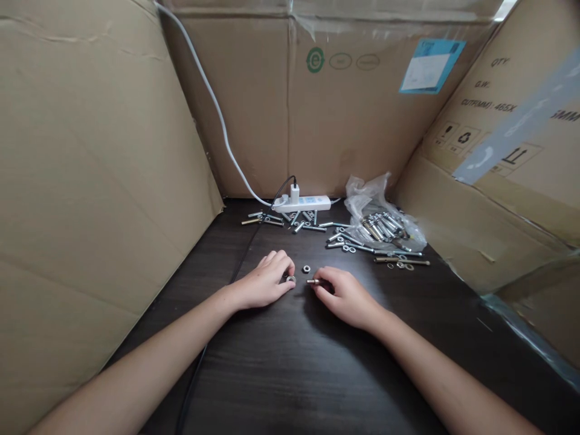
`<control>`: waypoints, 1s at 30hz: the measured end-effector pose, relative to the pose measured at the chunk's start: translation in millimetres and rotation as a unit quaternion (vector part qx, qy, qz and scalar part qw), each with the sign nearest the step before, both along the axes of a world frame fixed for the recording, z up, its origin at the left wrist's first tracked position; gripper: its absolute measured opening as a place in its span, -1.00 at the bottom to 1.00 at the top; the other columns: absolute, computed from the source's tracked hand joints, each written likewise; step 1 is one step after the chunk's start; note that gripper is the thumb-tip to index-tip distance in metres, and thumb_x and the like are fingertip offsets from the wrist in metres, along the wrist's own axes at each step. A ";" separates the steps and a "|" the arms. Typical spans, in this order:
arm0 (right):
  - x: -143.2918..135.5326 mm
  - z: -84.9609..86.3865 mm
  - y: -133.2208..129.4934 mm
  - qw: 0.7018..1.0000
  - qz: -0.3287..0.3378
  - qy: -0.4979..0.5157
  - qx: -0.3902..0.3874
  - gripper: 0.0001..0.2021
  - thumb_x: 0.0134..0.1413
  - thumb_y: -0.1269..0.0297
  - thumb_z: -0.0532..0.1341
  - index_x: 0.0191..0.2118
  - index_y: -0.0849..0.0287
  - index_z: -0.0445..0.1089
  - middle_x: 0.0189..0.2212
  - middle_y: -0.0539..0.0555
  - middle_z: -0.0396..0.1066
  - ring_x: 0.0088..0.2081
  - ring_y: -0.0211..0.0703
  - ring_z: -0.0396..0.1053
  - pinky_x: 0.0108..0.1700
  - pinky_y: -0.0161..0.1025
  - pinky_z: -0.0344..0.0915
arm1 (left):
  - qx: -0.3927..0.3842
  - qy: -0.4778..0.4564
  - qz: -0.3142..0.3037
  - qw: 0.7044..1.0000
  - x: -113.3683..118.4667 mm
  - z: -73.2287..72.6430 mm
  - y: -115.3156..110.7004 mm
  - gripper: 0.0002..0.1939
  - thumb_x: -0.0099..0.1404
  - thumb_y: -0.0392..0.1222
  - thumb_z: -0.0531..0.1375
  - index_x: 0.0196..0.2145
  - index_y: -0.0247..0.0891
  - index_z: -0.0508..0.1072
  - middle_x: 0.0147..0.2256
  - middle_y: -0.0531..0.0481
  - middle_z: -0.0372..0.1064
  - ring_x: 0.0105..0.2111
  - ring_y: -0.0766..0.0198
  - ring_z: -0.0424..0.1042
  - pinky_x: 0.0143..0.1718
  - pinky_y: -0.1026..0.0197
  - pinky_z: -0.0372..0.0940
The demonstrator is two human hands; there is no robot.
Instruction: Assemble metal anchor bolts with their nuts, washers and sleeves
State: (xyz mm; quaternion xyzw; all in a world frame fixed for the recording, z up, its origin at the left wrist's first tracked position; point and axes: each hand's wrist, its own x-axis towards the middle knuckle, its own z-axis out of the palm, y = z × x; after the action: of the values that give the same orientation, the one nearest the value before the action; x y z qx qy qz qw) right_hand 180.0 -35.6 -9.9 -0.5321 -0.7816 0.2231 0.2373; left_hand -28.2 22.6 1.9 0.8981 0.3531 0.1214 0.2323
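Note:
Near the middle of the dark table (272, 368), my left hand (267, 281) pinches a small metal washer (291, 279) between thumb and fingers. To its right, my right hand (344, 294) is closed around a metal bolt (312, 281), whose end points left toward the washer. The two parts are apart. A hex nut (307, 269) lies on the table just beyond the gap between my hands.
Loose bolts, sleeves and washers (308, 228) lie across the back. An open plastic bag (369, 205) of bolts stands back right. A white power strip (312, 203) sits behind; its black cable (240, 260) runs left of centre. Cardboard walls (244, 90) surround the table.

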 end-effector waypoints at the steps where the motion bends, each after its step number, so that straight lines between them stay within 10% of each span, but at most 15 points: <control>1: -0.1 0.0 0.1 1.000 0.000 -0.001 0.000 -0.91 0.09 0.39 0.08 -0.43 0.15 0.23 -0.46 -0.01 0.30 -0.42 -0.24 0.21 -0.37 -0.32 0.06 | 0.001 -0.007 -0.002 1.000 0.3 -0.7 0.0 -0.92 0.27 -0.19 0.11 -0.32 -0.22 0.24 -0.25 0.01 0.21 -0.19 0.22 0.18 -0.10 0.15 0.15; 30: -2.6 4.7 -2.1 0.998 0.023 0.051 0.002 -0.91 0.13 0.38 0.08 -0.39 0.15 0.26 -0.43 -0.02 0.32 -0.39 -0.23 0.24 -0.35 -0.31 0.10 | 0.004 -0.093 -0.063 0.994 9.3 10.7 -17.6 -0.88 0.31 -0.20 0.06 -0.20 -0.21 0.31 -0.27 0.01 0.32 -0.26 0.28 0.32 -0.19 0.22 0.23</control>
State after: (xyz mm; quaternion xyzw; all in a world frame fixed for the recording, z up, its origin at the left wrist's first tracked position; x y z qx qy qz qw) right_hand 177.4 -37.7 -5.2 -0.5009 -0.7812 0.2536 0.2730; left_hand -18.9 5.0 12.5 0.9042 0.2720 0.1909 0.2682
